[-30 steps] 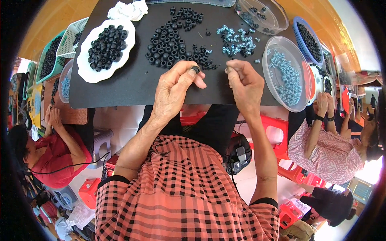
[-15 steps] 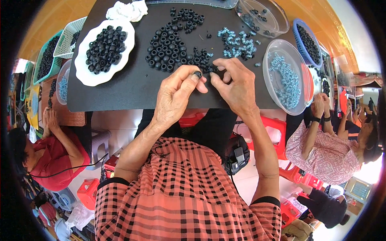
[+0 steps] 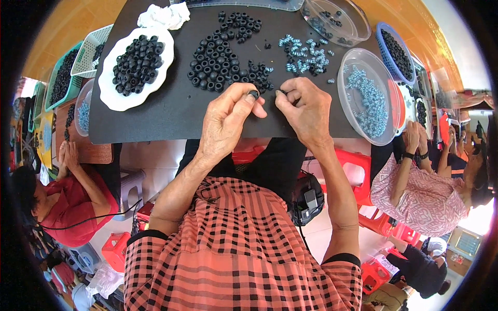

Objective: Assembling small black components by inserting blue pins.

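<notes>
Seen from above, the person's left hand (image 3: pixel 225 114) grips a single black bead (image 3: pixel 253 94) between thumb and forefinger, the bead's rounded side showing at the fingertips. To its right, near but apart, the right hand (image 3: pixel 308 111) is half curled, thumb and forefinger brought close together; whether anything tiny is pinched there cannot be told. Both hands are over the near part of a dark tabletop (image 3: pixel 166 122). Just beyond the left fingertips lies a scatter of small black beads (image 3: pixel 259 72), and adjoining it, farther up and to the left, a loose cluster of larger black beads (image 3: pixel 212 62) with wide holes. Beyond the right hand sits a patch of blue-and-black striped beads (image 3: pixel 306 54). Farther left, a white scalloped plate (image 3: pixel 115 102) carries a mound of black beads, with a crumpled white tissue (image 3: pixel 165 16) above it. To the right stands a round clear plastic tub (image 3: pixel 377 71) of striped beads; another clear round container (image 3: pixel 358 18), with a few dark beads, lies behind it, next to a blue basket (image 3: pixel 380 41) full of black ones. At the sides sit a person in a red top (image 3: pixel 80 207) and another in a patterned pink top (image 3: pixel 425 194).
</notes>
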`<state>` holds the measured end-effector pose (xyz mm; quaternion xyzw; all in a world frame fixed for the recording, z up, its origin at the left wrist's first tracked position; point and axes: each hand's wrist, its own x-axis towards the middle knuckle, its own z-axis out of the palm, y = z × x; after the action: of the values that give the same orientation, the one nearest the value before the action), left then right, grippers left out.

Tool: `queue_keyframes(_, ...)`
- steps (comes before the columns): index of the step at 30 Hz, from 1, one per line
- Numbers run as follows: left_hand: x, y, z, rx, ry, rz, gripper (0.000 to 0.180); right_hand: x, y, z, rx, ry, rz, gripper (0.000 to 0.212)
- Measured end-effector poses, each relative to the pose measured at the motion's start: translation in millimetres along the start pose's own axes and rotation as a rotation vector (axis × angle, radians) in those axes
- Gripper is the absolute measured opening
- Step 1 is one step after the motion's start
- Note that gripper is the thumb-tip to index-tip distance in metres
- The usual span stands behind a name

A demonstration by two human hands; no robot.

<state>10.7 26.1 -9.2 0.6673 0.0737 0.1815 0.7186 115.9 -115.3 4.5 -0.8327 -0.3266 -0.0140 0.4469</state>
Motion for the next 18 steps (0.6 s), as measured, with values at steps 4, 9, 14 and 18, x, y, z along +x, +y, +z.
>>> queue_keyframes(4, 0, 1, 1, 0.037, 0.008, 0.009, 0.019, -6, 2, 3, 0.376, -0.054, 0.173, 0.009)
queue_keyframes(9, 0, 0, 1, 0.05, 0.007, 0.032, 0.019, -10, 0, 7, 0.738, -0.15, 0.157, 0.017)
queue_keyframes(14, -1, 3, 3, 0.014, 0.013, -0.009, 0.018, -11, -1, 6, 0.728, -0.219, 0.121, 0.021)
queue_keyframes(18, 0, 0, 3, 0.033, 0.016, -0.006, 0.018, -12, 1, 10, 0.788, -0.208, 0.123, 0.02)
